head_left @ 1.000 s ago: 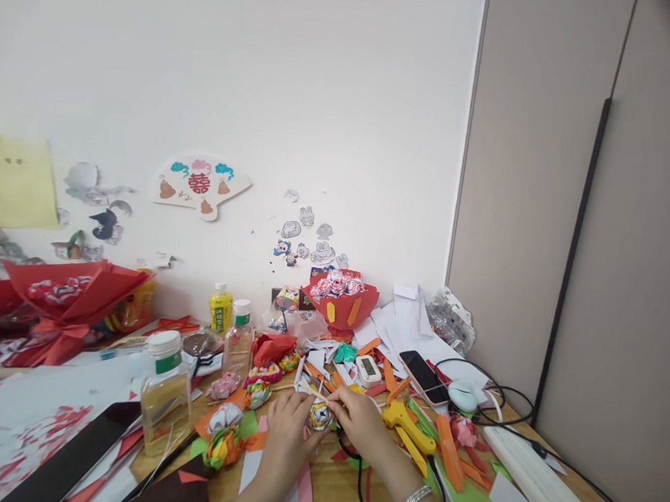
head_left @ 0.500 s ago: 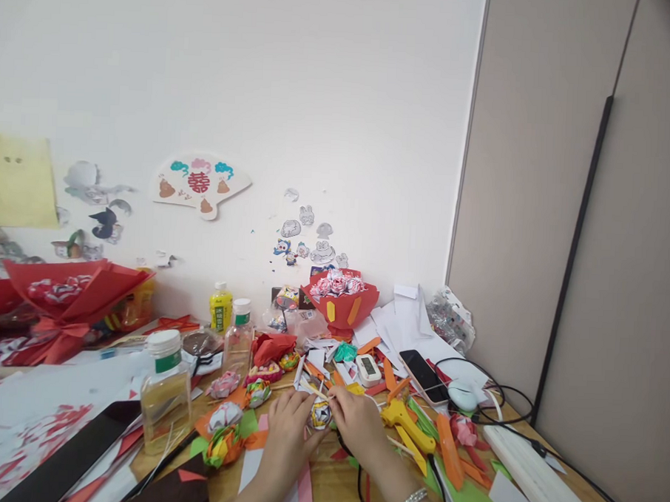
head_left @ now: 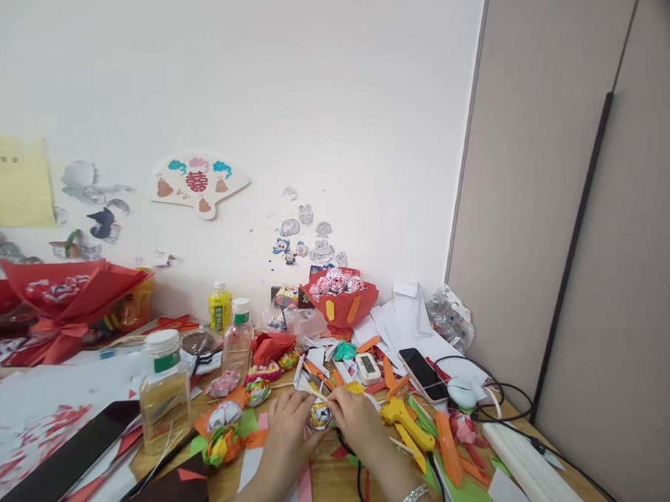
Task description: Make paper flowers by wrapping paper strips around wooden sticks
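Between my hands sits a small paper flower (head_left: 320, 416) in white, yellow and dark tones. My left hand (head_left: 290, 421) curls round its left side, the fingers bent and the thumb beneath. On the other side, my right hand (head_left: 356, 422), below a silver bracelet, pinches the end of a thin pale stick (head_left: 313, 390) that crosses just above the flower. Parts of the flower are covered by the fingers. Other folded paper flowers, among them a white one (head_left: 225, 416) and a yellow-orange one (head_left: 224, 446), lie left of my left hand.
A yellow glue gun (head_left: 408, 424) with a cord lies to the right, near a phone (head_left: 423, 375) and a white timer (head_left: 368, 368). Clear bottles (head_left: 165, 399) stand left. A red bouquet (head_left: 339, 303) stands against the wall. Paper scraps cover much of the table.
Both hands stay round the flower in nearly the same place. The right fingers and the pale stick have shifted very slightly; the other things lie as before.
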Tool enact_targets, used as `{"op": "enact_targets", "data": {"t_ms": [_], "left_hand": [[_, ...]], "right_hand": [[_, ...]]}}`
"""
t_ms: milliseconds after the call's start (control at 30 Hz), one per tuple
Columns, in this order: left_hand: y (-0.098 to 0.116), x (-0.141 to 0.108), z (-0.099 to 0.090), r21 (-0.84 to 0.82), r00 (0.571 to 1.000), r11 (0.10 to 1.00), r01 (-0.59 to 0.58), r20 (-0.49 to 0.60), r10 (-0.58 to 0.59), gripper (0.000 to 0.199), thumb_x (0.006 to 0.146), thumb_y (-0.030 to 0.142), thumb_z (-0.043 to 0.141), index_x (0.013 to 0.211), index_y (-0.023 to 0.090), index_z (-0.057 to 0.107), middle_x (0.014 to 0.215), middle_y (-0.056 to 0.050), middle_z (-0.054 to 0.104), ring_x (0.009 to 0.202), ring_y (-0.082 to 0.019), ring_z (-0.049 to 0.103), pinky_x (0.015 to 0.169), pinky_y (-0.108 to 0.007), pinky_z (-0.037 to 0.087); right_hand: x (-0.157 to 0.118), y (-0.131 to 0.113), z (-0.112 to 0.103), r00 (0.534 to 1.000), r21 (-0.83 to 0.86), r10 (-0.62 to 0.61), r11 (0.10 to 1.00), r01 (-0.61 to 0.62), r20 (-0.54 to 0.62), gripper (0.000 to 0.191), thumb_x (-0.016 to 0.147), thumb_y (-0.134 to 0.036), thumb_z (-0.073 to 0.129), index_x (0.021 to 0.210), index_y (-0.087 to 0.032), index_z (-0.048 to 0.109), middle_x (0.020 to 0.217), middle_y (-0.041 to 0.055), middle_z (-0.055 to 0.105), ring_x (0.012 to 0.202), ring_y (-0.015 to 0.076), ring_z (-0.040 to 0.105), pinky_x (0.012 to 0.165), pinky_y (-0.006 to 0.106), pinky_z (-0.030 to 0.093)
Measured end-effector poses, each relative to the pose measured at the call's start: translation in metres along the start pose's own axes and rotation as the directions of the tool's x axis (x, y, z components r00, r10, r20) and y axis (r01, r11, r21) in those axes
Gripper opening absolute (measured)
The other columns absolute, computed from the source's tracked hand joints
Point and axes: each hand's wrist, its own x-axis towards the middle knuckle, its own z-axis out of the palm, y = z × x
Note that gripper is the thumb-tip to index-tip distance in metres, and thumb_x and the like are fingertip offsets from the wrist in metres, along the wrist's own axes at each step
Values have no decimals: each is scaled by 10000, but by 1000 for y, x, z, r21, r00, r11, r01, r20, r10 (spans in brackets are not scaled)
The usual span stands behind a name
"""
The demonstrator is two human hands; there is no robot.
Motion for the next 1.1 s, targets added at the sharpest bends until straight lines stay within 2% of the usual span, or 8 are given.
{"op": "enact_targets", "data": {"t_ms": [167, 300, 533, 700, 800, 1100], "left_hand": [[0, 0, 0, -9, 999, 1000, -3, 39, 4, 302, 640, 270, 683, 932, 227, 621, 929, -51, 641, 889, -262, 534, 761, -381, 391], [-1, -1, 3, -6, 999, 1000, -5, 35, 5, 317, 635, 289, 695, 934, 218, 618, 927, -51, 642, 883, -263, 530, 756, -381, 387], [-4, -1, 5, 0, 1000, 1000, -26, 15, 26, 335, 626, 258, 704, 946, 214, 613, 950, -58, 643, 908, -274, 529, 768, -391, 389], [-3, 0, 3, -8, 999, 1000, -17, 28, 18, 354, 621, 254, 714, 954, 201, 607, 955, -64, 640, 911, -277, 526, 763, -397, 392], [-3, 0, 2, -10, 999, 1000, -25, 22, 25, 340, 637, 253, 702, 958, 203, 604, 964, -63, 641, 917, -275, 522, 773, -403, 388], [2, 1, -2, -9, 1000, 1000, -27, 4, 27, 329, 630, 250, 706, 939, 199, 607, 947, -53, 641, 902, -262, 525, 766, -389, 390]], "right_hand": [[-1, -1, -1, 999, -49, 26, 999, -24, 41, 118, 897, -212, 434, 867, -179, 543, 713, 17, 653, 651, 161, 625, 500, 221, 307], [0, -1, -3, 998, -23, 43, 999, -42, 54, 128, 900, -216, 428, 863, -186, 547, 724, 13, 655, 657, 159, 620, 504, 223, 295], [-1, 1, -3, 997, 115, 69, 991, -74, 42, 102, 882, -215, 452, 859, -193, 549, 748, 0, 661, 687, 149, 613, 544, 217, 301], [-1, 3, -3, 997, 289, 65, 954, -73, 39, 58, 854, -206, 489, 852, -197, 546, 798, -15, 660, 740, 136, 602, 597, 202, 332], [-1, 3, -5, 997, 331, 66, 941, -73, 32, 81, 862, -204, 474, 827, -194, 546, 771, -18, 649, 718, 124, 590, 594, 194, 332], [-2, -2, -9, 998, 141, 46, 989, -51, 39, 124, 891, -226, 435, 867, -199, 554, 727, -6, 655, 661, 146, 603, 537, 214, 290]]}}
